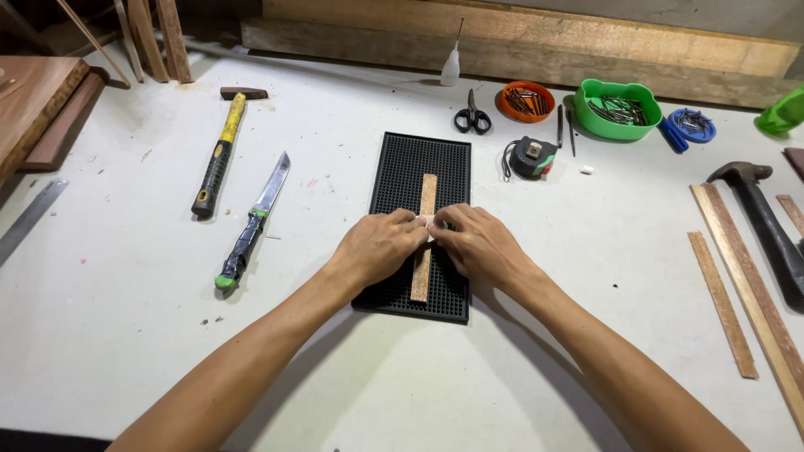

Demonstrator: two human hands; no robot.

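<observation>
A narrow wooden strip (428,194) lies lengthwise on a black rubber mat (400,167) in the middle of the white table. My left hand (381,245) and my right hand (479,243) meet over the strip's middle. Their fingertips pinch a small pale piece (426,220) against the strip. What the piece is cannot be told. The strip's near end (420,285) shows below my hands.
Left of the mat lie a yellow-handled hammer (219,156) and a knife (254,222). Behind it are scissors (473,115), a tape measure (533,156), orange (526,100), green (618,107) and blue (693,124) dishes of nails. Wooden strips (722,293) and another hammer (766,222) lie right.
</observation>
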